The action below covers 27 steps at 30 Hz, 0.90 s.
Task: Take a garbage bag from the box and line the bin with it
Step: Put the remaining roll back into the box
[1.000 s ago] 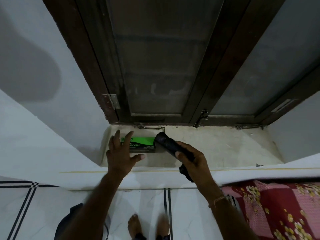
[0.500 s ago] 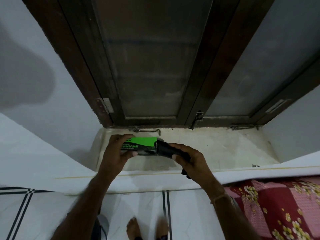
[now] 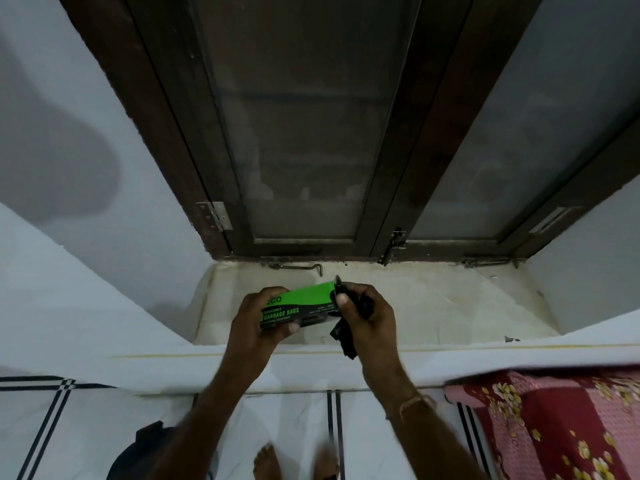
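The left hand (image 3: pixel 258 322) was closed around the left end of the box (image 3: pixel 299 306), a long green and black carton of garbage bags, holding it just above the pale window sill (image 3: pixel 450 306). The box's long axis ran left to right across the view, tilted a little so that its right end sat higher and farther from the person. At that right end the right hand (image 3: pixel 372 322) was closed on the garbage bag (image 3: pixel 346 341), a dark bundle of black plastic; the thumb pressed near the box's open flap, and a tail of the plastic hung down below the palm. The two hands were almost touching, with the box's right end between them.

What the next move seemed to turn on was that line: the bag lay at the box's right end, in line with its length, so it would likely come free by drawing the right hand rightward while the left steadied the carton. The right hand was the nearer one to the bag. Whether the bag was already clear of the box could not be told.

At the lower left edge a dark rounded object (image 3: pixel 149 448) stood on the floor; it may have been the bin, but too little showed to be sure.
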Each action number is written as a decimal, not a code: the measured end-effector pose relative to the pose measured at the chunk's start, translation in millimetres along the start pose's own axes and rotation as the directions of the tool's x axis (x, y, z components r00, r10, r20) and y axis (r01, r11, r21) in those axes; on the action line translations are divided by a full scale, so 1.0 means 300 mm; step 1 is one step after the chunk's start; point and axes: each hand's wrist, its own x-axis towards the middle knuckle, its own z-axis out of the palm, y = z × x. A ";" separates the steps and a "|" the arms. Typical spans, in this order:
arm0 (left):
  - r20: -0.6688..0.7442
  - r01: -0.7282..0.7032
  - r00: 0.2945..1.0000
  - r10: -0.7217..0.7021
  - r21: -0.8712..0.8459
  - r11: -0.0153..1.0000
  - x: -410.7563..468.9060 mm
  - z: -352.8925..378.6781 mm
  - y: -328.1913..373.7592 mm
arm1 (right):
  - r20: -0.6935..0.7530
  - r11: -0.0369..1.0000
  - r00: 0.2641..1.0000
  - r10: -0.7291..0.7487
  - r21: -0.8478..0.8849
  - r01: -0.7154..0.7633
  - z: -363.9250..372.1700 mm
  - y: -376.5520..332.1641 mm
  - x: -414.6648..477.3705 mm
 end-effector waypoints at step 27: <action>-0.141 -0.036 0.989 0.036 -0.002 0.999 -0.080 -0.065 0.016 | 0.028 0.983 0.996 0.088 0.159 -0.092 0.013 -0.091 -0.066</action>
